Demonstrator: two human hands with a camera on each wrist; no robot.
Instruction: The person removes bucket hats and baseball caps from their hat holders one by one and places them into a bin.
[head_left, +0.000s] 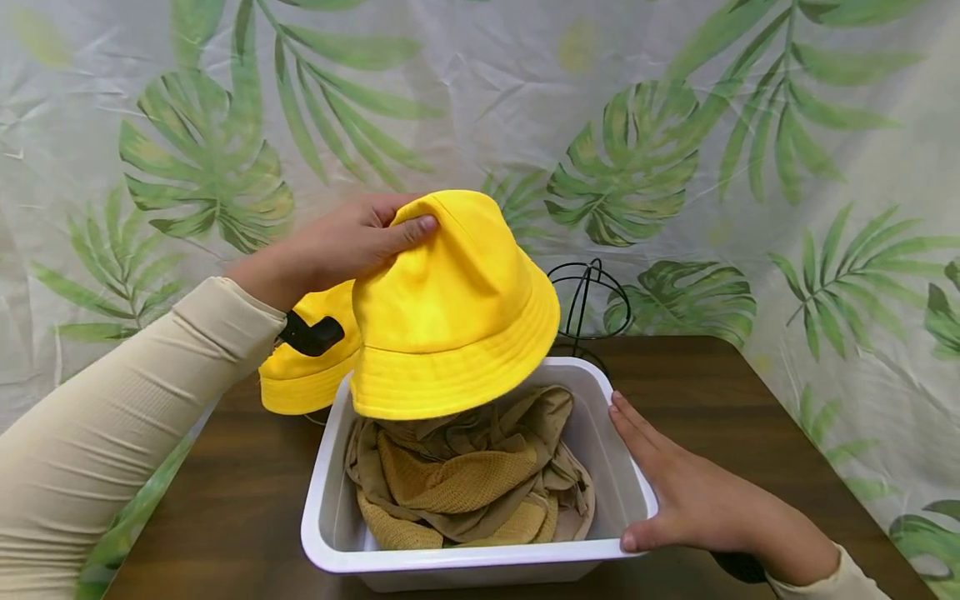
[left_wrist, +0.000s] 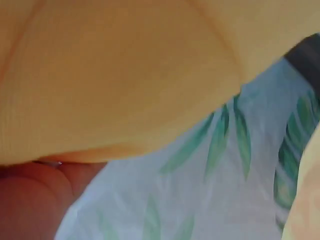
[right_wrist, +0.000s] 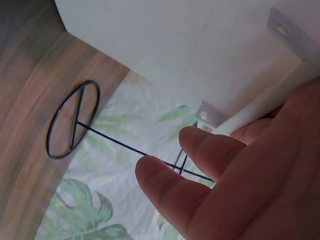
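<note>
A yellow bucket hat (head_left: 450,308) hangs over a white plastic bin (head_left: 480,557), its crown pinched by my left hand (head_left: 352,242) with the thumb on the near side. In the left wrist view, the hat's yellow cloth (left_wrist: 120,75) fills the upper part, and part of the hand shows below. Rumpled brown and tan cloth (head_left: 465,483) lies inside the bin beneath the brim. My right hand (head_left: 697,500) rests at the bin's right front corner, fingers extended along the outer rim and thumb on the corner. From the right wrist, the fingers (right_wrist: 165,187) appear beside the bin's outer wall (right_wrist: 150,40).
Behind my left forearm is a second yellow bucket hat (head_left: 307,379); what holds it up is hidden. A black wire stand (head_left: 588,292) rises behind the bin. The dark wood table (head_left: 720,400) meets a leaf-print cloth backdrop (head_left: 495,92).
</note>
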